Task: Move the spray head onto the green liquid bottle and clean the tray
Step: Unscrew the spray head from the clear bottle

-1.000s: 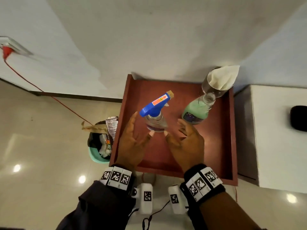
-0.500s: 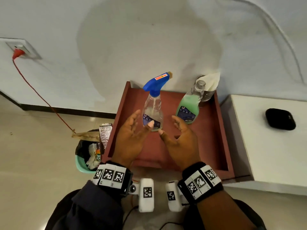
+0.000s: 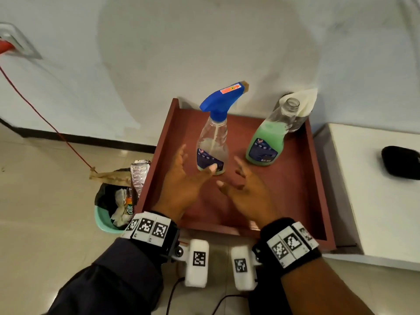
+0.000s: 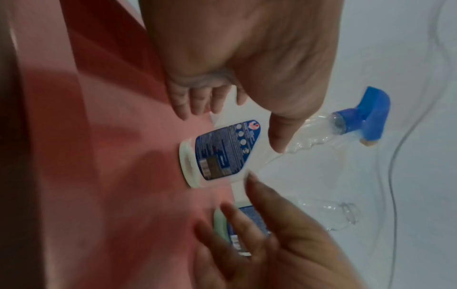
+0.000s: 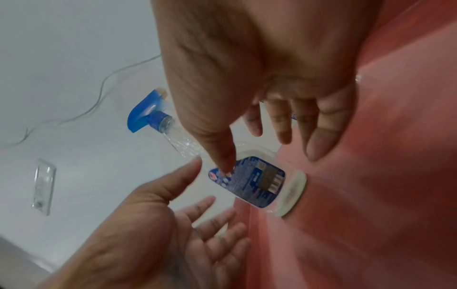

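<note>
A clear bottle (image 3: pixel 212 144) with the blue spray head (image 3: pixel 223 97) screwed on stands upright in the red-brown tray (image 3: pixel 156 160). To its right stands the green liquid bottle (image 3: pixel 264 144), its neck uncapped. My left hand (image 3: pixel 191 172) is open just left of the clear bottle's base, thumb tip at its label. My right hand (image 3: pixel 236 179) is open on the bottle's near right, apart from it. The left wrist view shows the clear bottle (image 4: pixel 222 154) between both hands, the green bottle (image 4: pixel 220 221) partly hidden by right-hand fingers. In the right wrist view the spray head (image 5: pixel 146 115) is free.
A glass holding a white napkin (image 3: pixel 301 102) stands in the tray's far right corner. A teal waste bin (image 3: pixel 106 214) full of rubbish sits left of the tray. A white cabinet (image 3: pixel 375 201) with a black object (image 3: pixel 401 162) is at the right. A red cord (image 3: pixel 34 105) runs down the wall.
The head view has tilted up, so the bottles now look upright. Both hands stay open on either side of the clear bottle; the left thumb has reached its label.
</note>
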`<action>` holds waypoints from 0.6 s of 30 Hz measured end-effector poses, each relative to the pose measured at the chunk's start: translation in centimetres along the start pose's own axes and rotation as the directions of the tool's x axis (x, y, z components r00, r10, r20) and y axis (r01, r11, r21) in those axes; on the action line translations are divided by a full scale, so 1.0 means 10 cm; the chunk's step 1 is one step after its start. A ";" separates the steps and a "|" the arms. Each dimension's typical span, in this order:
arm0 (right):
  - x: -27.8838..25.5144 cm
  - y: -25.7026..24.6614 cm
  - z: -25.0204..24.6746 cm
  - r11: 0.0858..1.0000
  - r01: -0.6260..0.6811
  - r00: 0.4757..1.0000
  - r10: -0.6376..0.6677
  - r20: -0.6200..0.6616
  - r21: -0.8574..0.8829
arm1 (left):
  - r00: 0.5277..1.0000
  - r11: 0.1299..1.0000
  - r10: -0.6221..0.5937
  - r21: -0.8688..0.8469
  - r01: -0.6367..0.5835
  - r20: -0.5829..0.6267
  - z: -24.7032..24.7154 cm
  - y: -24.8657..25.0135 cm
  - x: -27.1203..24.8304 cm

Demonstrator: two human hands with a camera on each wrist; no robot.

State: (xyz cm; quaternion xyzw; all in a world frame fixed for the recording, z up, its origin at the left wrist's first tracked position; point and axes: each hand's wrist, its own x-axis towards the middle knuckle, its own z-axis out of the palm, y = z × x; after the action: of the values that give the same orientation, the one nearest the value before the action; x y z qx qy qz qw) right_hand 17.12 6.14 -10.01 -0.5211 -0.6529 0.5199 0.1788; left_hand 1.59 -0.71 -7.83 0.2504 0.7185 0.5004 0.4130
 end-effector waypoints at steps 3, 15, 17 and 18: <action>0.22 -0.01 0.07 0.996 -0.041 0.995 0.033 0.093 0.079 | 0.982 0.978 -0.106 -0.161 0.130 0.154 0.09 -0.01 0.10; 0.20 -0.05 0.25 0.993 0.067 0.977 -0.086 0.195 0.098 | 0.989 0.958 0.128 0.250 -0.141 0.068 -0.07 -0.10 0.08; 0.16 -0.07 0.21 0.996 0.082 0.980 -0.085 0.179 0.022 | 0.982 0.916 0.190 0.360 -0.177 -0.001 -0.09 -0.07 0.05; 0.14 -0.08 0.18 0.996 0.089 0.984 -0.084 0.158 -0.022 | 0.981 0.902 0.190 0.399 -0.163 -0.030 -0.09 -0.06 0.05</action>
State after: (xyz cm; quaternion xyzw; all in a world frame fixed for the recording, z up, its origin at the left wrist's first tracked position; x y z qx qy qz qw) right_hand 14.79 6.53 -10.45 -0.4523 -0.6943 0.5415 0.1418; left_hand 0.58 -1.01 -8.42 0.3753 0.7927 0.3886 0.2824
